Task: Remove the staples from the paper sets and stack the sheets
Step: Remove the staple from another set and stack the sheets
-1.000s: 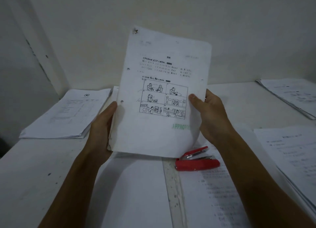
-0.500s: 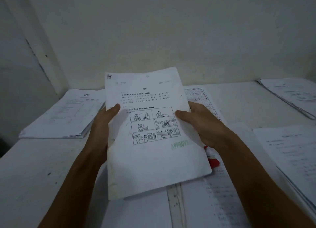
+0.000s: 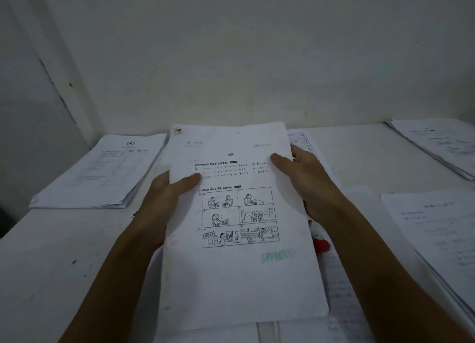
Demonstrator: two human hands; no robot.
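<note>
A paper set (image 3: 239, 270) with a comic grid and a green APPROVED stamp lies almost flat in front of me, low over the table. Its top-left corner (image 3: 177, 131) is torn and dark where the staple sits. My left hand (image 3: 164, 196) grips the left edge, thumb on top of the page. My right hand (image 3: 305, 180) grips the right edge, thumb on the print. A red staple remover (image 3: 320, 242) peeks out from under the set's right edge, mostly hidden.
A paper stack (image 3: 102, 173) lies at the back left and another paper stack (image 3: 437, 144) at the back right. More sheets (image 3: 442, 239) sit at the right. Loose printed pages (image 3: 341, 291) lie under the set. A white wall (image 3: 231, 59) stands close behind.
Both hands have lowered the paper set from upright in front of the wall to nearly flat over the table. It now covers most of the red staple remover.
</note>
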